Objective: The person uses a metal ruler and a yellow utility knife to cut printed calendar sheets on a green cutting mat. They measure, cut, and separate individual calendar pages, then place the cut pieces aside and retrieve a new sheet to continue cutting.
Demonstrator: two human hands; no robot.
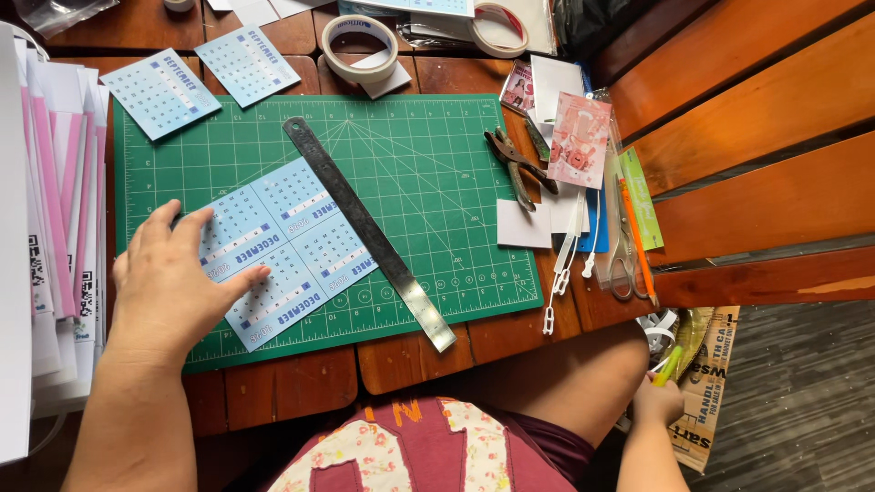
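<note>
Left hand on calendar sheet

The left hand covers the near-left corner of the light-blue calendar sheet; the right hand, low beside the knee, grips a yellow-green tool too hidden to identify; the paper stack runs off the left edge; tape roll partly cropped

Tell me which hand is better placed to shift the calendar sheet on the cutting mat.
Left. The left hand already rests flat on the calendar sheet beside the steel ruler. The right hand is down off the table, gripping a yellow-green tool.
</note>
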